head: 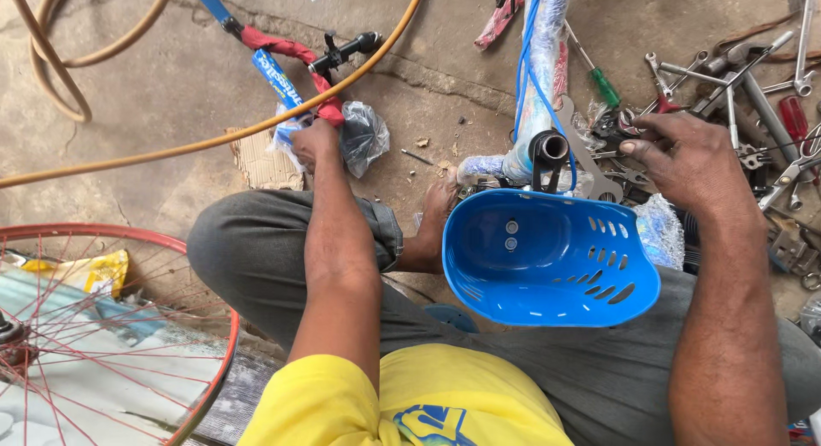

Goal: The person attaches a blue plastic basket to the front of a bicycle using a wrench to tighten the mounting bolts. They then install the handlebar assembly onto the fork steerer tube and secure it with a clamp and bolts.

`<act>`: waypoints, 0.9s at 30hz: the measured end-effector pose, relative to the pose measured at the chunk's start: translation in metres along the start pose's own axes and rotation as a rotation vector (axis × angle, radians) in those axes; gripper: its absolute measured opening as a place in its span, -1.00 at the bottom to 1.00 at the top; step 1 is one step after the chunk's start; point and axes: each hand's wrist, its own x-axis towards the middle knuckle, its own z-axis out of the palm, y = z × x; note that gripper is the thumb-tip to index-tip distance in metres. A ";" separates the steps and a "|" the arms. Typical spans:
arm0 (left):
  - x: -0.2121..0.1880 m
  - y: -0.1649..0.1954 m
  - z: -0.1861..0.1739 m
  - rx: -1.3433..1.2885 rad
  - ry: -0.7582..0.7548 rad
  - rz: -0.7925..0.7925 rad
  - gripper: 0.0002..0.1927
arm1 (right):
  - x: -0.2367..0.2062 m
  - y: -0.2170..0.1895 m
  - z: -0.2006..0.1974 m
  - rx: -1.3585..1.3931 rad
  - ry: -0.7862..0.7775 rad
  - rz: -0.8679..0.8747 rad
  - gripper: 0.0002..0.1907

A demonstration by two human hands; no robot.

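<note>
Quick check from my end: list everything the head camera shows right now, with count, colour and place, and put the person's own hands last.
basket: one, blue plastic, centre, mounted on the bike front
bike frame: one, wrapped in blue-and-white plastic, top centre
handlebar: one, blue with red wrapping and a black grip, upper left
plastic bag: one, clear, beside the handlebar end
hose: one, yellow-orange, looping across upper left
wheel: one, red rim and spokes, lower left
cardboard scrap: one, brown, on the floor
screwdriver: one, green handle, upper right
spanners and tools: many, metal, piled at right
left hand: gripping the wrapped handlebar end
right hand: over the tool pile, fingers curled; what it holds is unclear
</note>
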 end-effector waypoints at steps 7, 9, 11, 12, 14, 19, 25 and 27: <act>0.017 -0.005 0.025 -0.070 -0.242 0.113 -0.52 | 0.004 -0.010 -0.004 -0.029 0.028 -0.086 -0.53; 0.012 0.000 0.032 -0.327 -0.392 0.027 -0.65 | 0.002 -0.009 -0.008 -0.084 0.039 -0.143 -0.54; 0.005 0.008 0.030 -0.395 -0.422 0.140 -0.76 | -0.002 -0.009 -0.011 0.000 0.073 -0.101 -0.53; 0.002 0.013 0.027 -0.433 -0.432 0.199 -0.81 | -0.004 -0.009 -0.013 0.045 0.092 -0.086 -0.52; -0.010 0.024 0.010 -0.801 -0.500 0.172 -0.85 | -0.010 -0.009 -0.018 0.047 0.135 -0.133 -0.54; -0.047 0.060 -0.067 -0.920 -0.654 0.614 -0.64 | -0.028 -0.012 -0.034 0.059 0.269 -0.281 -0.60; -0.071 0.082 -0.110 -0.441 -0.597 1.104 -0.35 | -0.047 -0.018 -0.042 0.081 0.345 -0.362 -0.66; -0.082 0.074 -0.098 -0.296 -0.732 0.932 -0.24 | -0.054 -0.019 -0.042 0.063 0.362 -0.386 -0.69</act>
